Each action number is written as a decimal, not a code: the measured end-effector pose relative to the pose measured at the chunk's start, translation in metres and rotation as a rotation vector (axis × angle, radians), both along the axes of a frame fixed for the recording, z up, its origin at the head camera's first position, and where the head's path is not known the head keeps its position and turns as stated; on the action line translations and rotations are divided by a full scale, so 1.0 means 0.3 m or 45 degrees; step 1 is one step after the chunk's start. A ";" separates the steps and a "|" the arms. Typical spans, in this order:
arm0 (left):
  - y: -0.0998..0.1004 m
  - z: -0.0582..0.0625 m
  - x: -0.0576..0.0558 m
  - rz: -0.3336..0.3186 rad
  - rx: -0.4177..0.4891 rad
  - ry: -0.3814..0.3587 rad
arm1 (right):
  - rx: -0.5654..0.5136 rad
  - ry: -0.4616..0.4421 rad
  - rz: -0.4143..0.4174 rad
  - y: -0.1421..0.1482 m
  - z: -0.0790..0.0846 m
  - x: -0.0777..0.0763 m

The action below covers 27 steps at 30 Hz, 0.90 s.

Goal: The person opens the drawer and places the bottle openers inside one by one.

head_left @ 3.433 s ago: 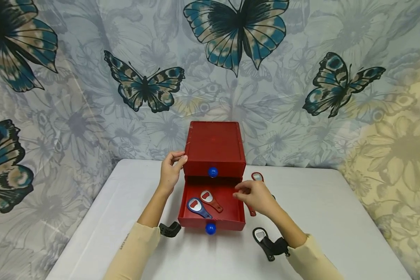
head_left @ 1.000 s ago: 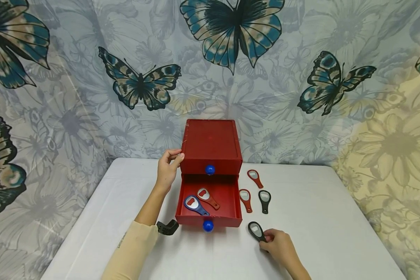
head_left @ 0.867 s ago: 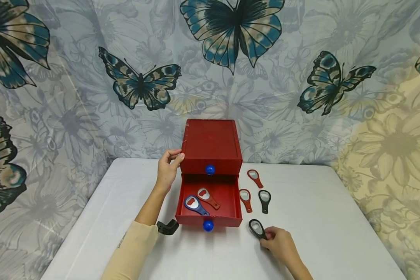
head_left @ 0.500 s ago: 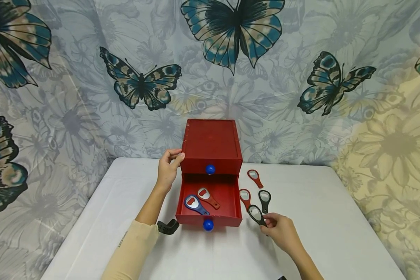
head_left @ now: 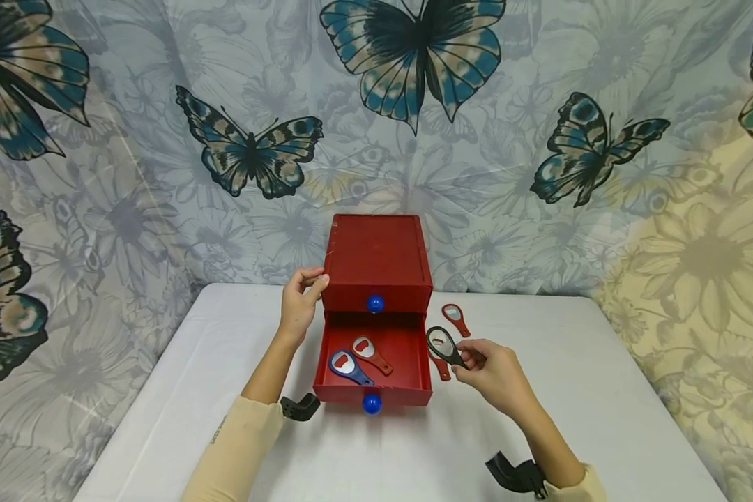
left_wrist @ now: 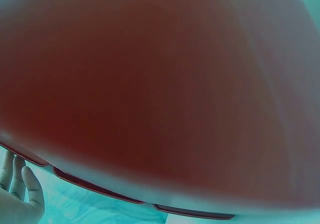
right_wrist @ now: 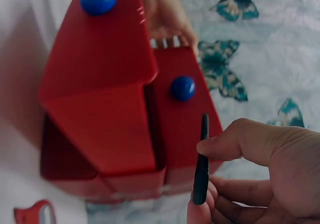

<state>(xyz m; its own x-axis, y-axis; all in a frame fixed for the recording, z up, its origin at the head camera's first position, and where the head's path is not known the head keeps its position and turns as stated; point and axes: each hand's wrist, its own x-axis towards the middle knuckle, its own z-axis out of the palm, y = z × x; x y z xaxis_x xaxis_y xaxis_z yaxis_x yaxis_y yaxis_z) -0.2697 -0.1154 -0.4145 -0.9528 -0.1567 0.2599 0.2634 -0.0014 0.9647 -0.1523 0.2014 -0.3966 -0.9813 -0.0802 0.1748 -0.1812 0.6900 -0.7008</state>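
A black bottle opener (head_left: 442, 346) is pinched by its handle between the thumb and fingers of my right hand (head_left: 494, 373), raised beside the pulled-out lower drawer's (head_left: 408, 397) right wall. It shows edge-on in the right wrist view. Below it, partly covered, lies a red bottle opener (head_left: 443, 369) on the table. Inside the drawer rest a blue bottle opener (head_left: 352, 368) and another red bottle opener (head_left: 373, 356). With its fingers extended, my left hand (head_left: 298, 308) touches the left side of the red drawer box (head_left: 378, 251).
Another red bottle opener (head_left: 455, 319) lies on the white table (head_left: 577, 362) behind my right hand. The upper drawer, with its blue knob (head_left: 375, 304), is closed. A patterned butterfly cloth (head_left: 427, 174) hangs right behind the table.
My right hand has gone from the drawer to the black bottle opener near the front, gripped it, and lifted it up and back beside the drawer. My left hand stays on the box.
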 end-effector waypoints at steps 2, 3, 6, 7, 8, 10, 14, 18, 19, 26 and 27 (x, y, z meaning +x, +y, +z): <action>0.000 -0.001 -0.002 -0.003 0.005 -0.004 | 0.002 0.019 0.036 -0.024 0.014 -0.015; 0.000 -0.001 -0.002 -0.004 0.006 -0.003 | 0.007 0.026 0.054 -0.036 0.019 -0.023; 0.002 0.005 -0.001 -0.012 0.000 -0.006 | 0.025 0.037 0.104 -0.066 0.034 -0.043; 0.003 0.010 0.003 -0.015 -0.003 -0.005 | 0.031 0.039 0.118 -0.076 0.039 -0.049; 0.005 0.022 0.012 -0.016 -0.010 -0.005 | 0.043 0.040 0.131 -0.086 0.044 -0.054; 0.009 0.045 0.032 -0.017 -0.019 -0.005 | 0.063 0.035 0.153 -0.105 0.054 -0.064; 0.015 0.084 0.068 -0.004 -0.033 0.001 | 0.139 0.009 0.187 -0.149 0.063 -0.086; 0.017 0.089 0.073 0.001 -0.028 0.012 | 0.240 0.005 0.204 -0.196 0.054 -0.106; 0.018 0.090 0.072 -0.002 -0.023 0.016 | 0.264 0.002 0.202 -0.208 0.050 -0.110; 0.019 0.088 0.070 -0.006 -0.020 0.028 | 0.421 0.061 0.169 -0.276 0.017 -0.137; 0.018 0.087 0.070 -0.008 -0.020 0.028 | 0.450 0.081 0.160 -0.284 0.013 -0.140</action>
